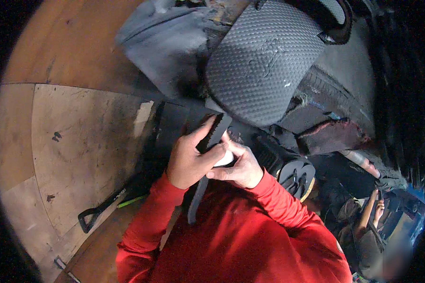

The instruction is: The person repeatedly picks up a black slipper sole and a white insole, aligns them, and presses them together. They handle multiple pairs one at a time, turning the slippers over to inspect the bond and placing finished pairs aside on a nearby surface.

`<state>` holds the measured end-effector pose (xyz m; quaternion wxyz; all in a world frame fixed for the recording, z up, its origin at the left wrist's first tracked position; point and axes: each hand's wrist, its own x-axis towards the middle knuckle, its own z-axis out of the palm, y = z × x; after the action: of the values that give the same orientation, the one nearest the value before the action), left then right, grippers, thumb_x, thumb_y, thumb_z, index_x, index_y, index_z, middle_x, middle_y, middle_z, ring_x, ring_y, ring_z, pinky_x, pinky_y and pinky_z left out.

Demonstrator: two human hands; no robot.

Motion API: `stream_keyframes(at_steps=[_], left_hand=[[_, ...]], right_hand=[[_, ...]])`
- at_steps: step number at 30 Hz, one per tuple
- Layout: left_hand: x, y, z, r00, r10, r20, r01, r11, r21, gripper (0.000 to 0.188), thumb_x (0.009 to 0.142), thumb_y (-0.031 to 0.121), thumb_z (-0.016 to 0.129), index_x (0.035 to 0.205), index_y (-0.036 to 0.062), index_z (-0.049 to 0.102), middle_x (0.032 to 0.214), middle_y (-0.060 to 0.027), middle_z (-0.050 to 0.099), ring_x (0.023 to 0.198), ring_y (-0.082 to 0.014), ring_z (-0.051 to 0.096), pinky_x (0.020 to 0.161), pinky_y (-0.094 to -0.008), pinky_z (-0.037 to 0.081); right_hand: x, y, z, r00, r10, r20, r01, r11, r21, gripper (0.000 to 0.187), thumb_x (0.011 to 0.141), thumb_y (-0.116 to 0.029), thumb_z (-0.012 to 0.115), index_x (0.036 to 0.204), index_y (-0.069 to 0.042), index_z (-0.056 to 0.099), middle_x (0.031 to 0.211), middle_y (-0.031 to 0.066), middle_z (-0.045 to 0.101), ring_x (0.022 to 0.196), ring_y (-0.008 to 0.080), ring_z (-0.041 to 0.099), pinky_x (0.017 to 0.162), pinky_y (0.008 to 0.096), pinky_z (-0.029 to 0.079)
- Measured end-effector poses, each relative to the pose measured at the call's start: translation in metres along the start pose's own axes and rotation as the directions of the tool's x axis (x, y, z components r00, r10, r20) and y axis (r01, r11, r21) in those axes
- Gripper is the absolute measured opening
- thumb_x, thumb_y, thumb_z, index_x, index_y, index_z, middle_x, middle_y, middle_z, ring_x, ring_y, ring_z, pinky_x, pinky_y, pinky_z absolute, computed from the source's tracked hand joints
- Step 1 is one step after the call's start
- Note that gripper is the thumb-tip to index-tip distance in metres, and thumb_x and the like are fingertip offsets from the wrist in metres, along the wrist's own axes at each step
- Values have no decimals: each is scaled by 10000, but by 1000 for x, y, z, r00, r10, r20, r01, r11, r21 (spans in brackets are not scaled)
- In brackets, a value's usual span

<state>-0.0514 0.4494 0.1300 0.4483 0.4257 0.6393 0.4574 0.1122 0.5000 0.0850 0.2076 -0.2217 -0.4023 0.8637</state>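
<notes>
My left hand (191, 158) is closed around a long, flat black piece (218, 132) with a toothed edge, which I cannot name more exactly. Its narrow lower end hangs down in front of my red top. Close against it, my right hand (241, 167) is closed with thumb and fingers pinched on a small white object (225, 159). The fingers cover most of that object, so its kind does not show. Both hands meet in front of my chest, and the fingertips nearly touch.
Above my hands lies a large grey pad (264, 66) with a woven texture, beside dark cloth (174, 52). Black flip-flops (296, 178) sit by my right forearm. Wooden boards (89, 137) and a black handle (97, 212) are at left. Another person's hands (378, 210) show at far right.
</notes>
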Motion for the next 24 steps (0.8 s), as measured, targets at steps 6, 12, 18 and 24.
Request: stream_keyframes(at_steps=[6, 12, 18, 24], left_hand=[[27, -32, 15, 1000, 12, -11, -11, 990, 138, 408, 836, 188, 692, 1162, -47, 621, 979, -139, 723, 900, -128, 660, 790, -316, 519], [46, -78, 40, 998, 46, -48, -52, 990, -128, 435, 816, 129, 653, 1210, -52, 611, 994, -81, 705, 855, -98, 620, 780, -294, 518], [12, -85, 51, 999, 34, 10, -17, 705, -709, 678, 780, -50, 529, 1449, -41, 426, 1368, -93, 559, 1180, -114, 547, 1012, -262, 427], [-3, -83, 48, 993, 114, 9, -52, 521, -852, 712, 779, -28, 606, 1453, -75, 381, 1454, -129, 486, 1337, -192, 459, 1137, -355, 341]], right_hand=[[9, 3, -21, 983, 178, -46, -145, 901, 409, 444, 771, 102, 742, 1177, -13, 607, 1130, 91, 676, 1018, 206, 660, 891, 358, 554], [21, -2, -53, 973, 201, -115, -201, 979, 12, 526, 820, 39, 731, 1307, -60, 558, 1136, 60, 662, 1032, 192, 656, 926, 356, 534], [2, -14, -24, 977, -200, -70, 23, 426, -904, 890, 627, -108, 850, 1434, -99, 474, 1401, 254, 468, 1179, 338, 594, 978, 354, 474], [-14, -2, -10, 935, -352, 49, 74, 58, -996, 820, 669, -87, 791, 1425, -169, 485, 1477, 314, 317, 1290, 493, 449, 1027, 465, 436]])
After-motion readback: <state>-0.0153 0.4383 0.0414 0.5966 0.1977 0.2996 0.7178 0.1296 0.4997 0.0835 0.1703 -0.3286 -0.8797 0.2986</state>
